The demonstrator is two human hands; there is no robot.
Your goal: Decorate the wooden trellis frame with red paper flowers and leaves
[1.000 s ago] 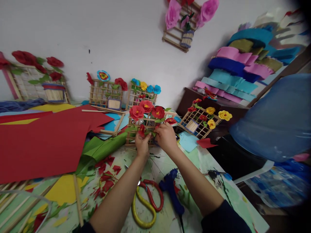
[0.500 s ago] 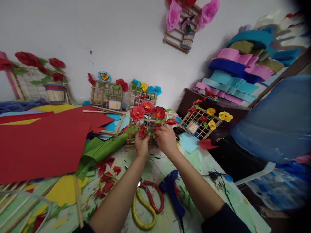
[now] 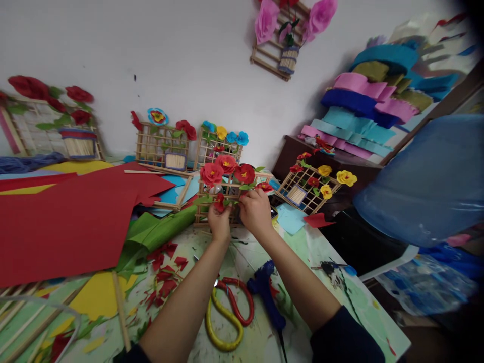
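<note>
A wooden lattice frame (image 3: 206,216) with red paper flowers (image 3: 212,174) stands propped on the table ahead of me. My left hand (image 3: 219,224) is closed, pinching a small red paper flower with green leaves (image 3: 220,201) against the frame's lower bars. My right hand (image 3: 256,214) is closed beside it, its fingers pressed on the same spot of the frame from the right. What the right fingers hold is hidden.
Scissors (image 3: 227,312) with red and yellow handles and a blue glue gun (image 3: 266,297) lie near my forearms. Large red paper sheets (image 3: 68,212), green paper (image 3: 159,232) and red scraps cover the left. More flower frames (image 3: 162,146) stand by the wall; another frame with yellow flowers (image 3: 313,186) stands right.
The view has shifted slightly. Both hands stay at the frame's lower bars, still pinched on the small flower.
</note>
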